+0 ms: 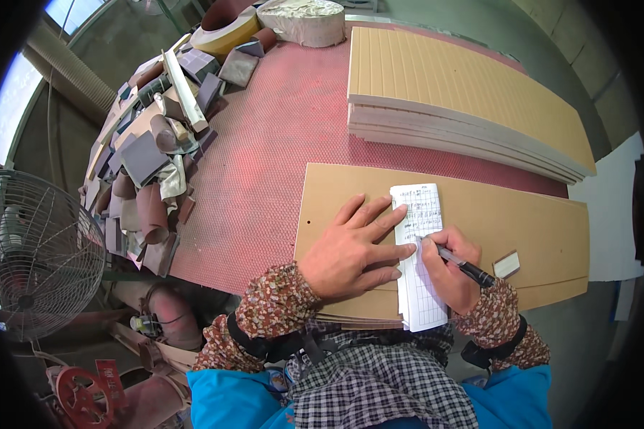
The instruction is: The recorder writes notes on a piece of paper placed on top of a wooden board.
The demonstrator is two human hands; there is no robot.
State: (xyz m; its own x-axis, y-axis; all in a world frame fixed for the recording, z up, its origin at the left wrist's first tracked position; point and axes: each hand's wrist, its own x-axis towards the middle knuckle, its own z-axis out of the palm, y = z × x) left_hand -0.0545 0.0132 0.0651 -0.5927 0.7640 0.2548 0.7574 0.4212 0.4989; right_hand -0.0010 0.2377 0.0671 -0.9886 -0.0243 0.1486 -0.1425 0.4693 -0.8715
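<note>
A narrow folded paper pad point(422, 297) with grid lines and handwriting lies on a tan board point(479, 200) in front of me. My left hand point(354, 250) rests flat with fingers spread, its fingertips on the pad's left edge. In my right hand point(451, 268) is a dark pen point(466, 267), gripped between thumb and fingers. The pen's tip end meets the paper near the lower end of the written lines. Just right of that hand, a small white block point(506, 264) sits on the board.
A stack of grooved tan panels point(458, 79) stands at the back right of the red mesh-patterned table point(265, 136). Sandpaper pieces and blocks point(147, 157) are heaped along the left side. Rolls point(225, 32) sit at the back. A caged fan point(39, 250) stands left of the table.
</note>
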